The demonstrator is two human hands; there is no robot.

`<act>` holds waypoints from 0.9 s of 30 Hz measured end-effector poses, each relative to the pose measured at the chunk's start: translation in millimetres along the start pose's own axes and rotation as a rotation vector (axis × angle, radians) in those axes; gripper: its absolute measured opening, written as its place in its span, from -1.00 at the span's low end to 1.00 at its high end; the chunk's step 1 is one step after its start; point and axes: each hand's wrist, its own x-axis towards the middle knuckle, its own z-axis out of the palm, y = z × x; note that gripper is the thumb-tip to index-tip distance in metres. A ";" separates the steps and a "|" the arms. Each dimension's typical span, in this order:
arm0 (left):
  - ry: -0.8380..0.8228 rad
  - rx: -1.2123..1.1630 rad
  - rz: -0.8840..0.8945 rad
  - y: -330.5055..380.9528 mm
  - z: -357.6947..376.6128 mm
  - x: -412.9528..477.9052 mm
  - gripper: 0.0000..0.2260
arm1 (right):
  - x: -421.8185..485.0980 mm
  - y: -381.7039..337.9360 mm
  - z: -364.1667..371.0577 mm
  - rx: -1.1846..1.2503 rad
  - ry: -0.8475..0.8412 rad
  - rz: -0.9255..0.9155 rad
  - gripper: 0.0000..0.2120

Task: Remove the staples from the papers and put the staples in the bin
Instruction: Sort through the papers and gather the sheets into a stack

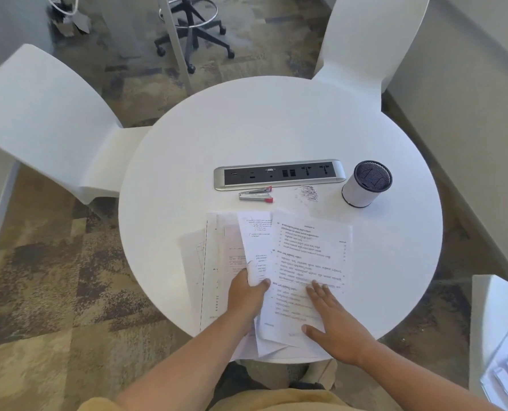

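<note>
The papers [291, 271] lie fanned at the counter's [276, 126] near edge, some corners overhanging it. The left hand [246, 295] pinches a sheet's edge; the right hand [335, 318] lies flat, fingers spread, on the top sheet. The staples [307, 192] sit piled mid-counter between the staple remover [256, 194] and the bin [367, 183]. The far half is bare.

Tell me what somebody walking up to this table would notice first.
Probably the fanned pile of printed papers at the near edge of the round white table, with the left hand gripping some sheets and the right hand pressed flat on top. Behind them lie a red-tipped staple remover, a small heap of loose staples, and a cylindrical bin to the right.
</note>
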 end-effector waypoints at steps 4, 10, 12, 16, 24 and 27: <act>-0.004 0.040 0.017 -1.2 -1.1 -4.8 -0.75 | -5.8 2.1 -5.1 0.233 0.216 0.056 -0.25; -0.134 -0.086 0.000 2.9 -14.9 -11.8 -0.82 | -11.6 21.4 -24.5 0.778 0.418 0.465 -0.34; -0.190 -0.133 0.010 5.9 -18.5 -17.5 -0.83 | -12.7 30.2 -24.9 0.958 0.317 0.485 -0.51; -0.186 -0.156 0.074 9.8 -25.4 -22.7 -0.83 | -23.5 43.8 -26.4 1.172 0.375 0.467 -0.79; -0.130 -0.156 0.112 19.0 -36.3 -22.2 -0.84 | -47.5 45.9 -67.9 1.295 0.465 0.359 -0.81; -0.232 -0.141 0.134 28.5 -32.2 -26.9 -0.80 | -44.2 29.0 -88.1 1.261 0.448 0.284 -0.81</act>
